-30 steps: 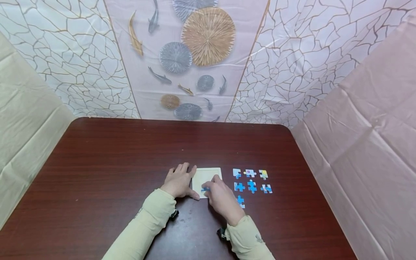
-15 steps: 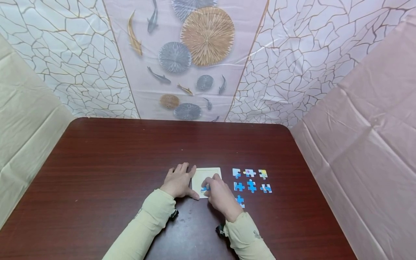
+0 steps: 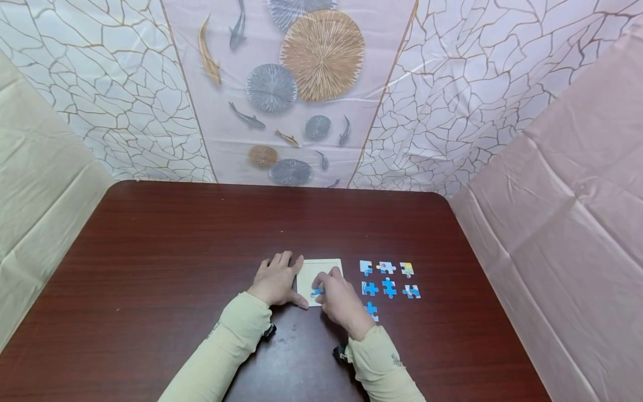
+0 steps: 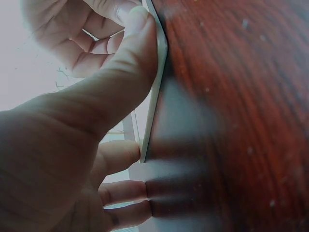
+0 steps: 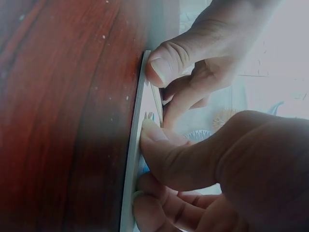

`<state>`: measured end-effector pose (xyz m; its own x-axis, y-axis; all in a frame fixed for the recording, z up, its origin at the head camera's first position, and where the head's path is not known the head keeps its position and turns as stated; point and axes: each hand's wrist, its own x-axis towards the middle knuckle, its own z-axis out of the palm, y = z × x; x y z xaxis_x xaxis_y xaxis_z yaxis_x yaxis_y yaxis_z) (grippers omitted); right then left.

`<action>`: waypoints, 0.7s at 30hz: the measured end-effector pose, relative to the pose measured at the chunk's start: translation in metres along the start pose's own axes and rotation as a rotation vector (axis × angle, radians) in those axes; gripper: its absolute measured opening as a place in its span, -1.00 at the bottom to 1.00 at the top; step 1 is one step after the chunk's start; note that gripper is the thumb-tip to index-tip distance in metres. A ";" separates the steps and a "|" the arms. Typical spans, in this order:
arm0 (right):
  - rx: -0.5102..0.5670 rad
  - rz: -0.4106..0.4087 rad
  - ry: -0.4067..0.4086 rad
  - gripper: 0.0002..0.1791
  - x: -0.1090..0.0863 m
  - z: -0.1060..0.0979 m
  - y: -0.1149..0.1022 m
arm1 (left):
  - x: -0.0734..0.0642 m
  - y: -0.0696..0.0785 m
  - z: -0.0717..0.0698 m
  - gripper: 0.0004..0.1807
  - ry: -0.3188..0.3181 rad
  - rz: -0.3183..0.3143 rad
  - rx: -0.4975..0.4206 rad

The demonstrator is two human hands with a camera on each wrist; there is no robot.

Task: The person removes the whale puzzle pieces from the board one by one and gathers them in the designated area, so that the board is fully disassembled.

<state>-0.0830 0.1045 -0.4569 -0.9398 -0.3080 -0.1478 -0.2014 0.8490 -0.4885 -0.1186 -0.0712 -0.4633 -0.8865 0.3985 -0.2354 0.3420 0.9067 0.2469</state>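
Note:
A square cream puzzle tray lies flat on the table. My left hand holds it steady at its left side, fingers spread, with the thumb pressing across the near edge in the left wrist view. Over the tray's lower middle, my right hand pinches a blue jigsaw piece between curled fingers. Most of that piece is covered by the fingers; in the right wrist view the thumb sits low at the tray's rim.
Several loose jigsaw pieces lie in rough rows right of the tray, among them a blue one and one with yellow. The dark red wooden table reaches back to a patterned curtain, with plain cloth at both sides.
My right wrist has shifted very slightly and the fingers have adjusted around the blue jigsaw piece. The left hand, the tray and the loose pieces stay put.

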 end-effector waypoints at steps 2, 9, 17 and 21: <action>-0.009 -0.001 -0.005 -0.74 0.000 -0.001 0.000 | 0.000 0.000 0.000 0.27 0.001 0.001 0.001; -0.002 -0.001 -0.038 -0.75 0.001 -0.003 0.001 | 0.000 0.000 0.000 0.27 -0.002 -0.002 -0.007; 0.056 -0.007 -0.079 -0.77 0.001 -0.006 0.004 | -0.001 0.001 -0.001 0.27 -0.007 -0.004 -0.003; 0.076 -0.008 -0.100 -0.79 0.001 -0.007 0.004 | -0.001 0.001 0.000 0.26 -0.009 -0.003 -0.001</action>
<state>-0.0872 0.1110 -0.4528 -0.9054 -0.3591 -0.2265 -0.1839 0.8125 -0.5531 -0.1173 -0.0709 -0.4623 -0.8847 0.3967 -0.2448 0.3389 0.9079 0.2467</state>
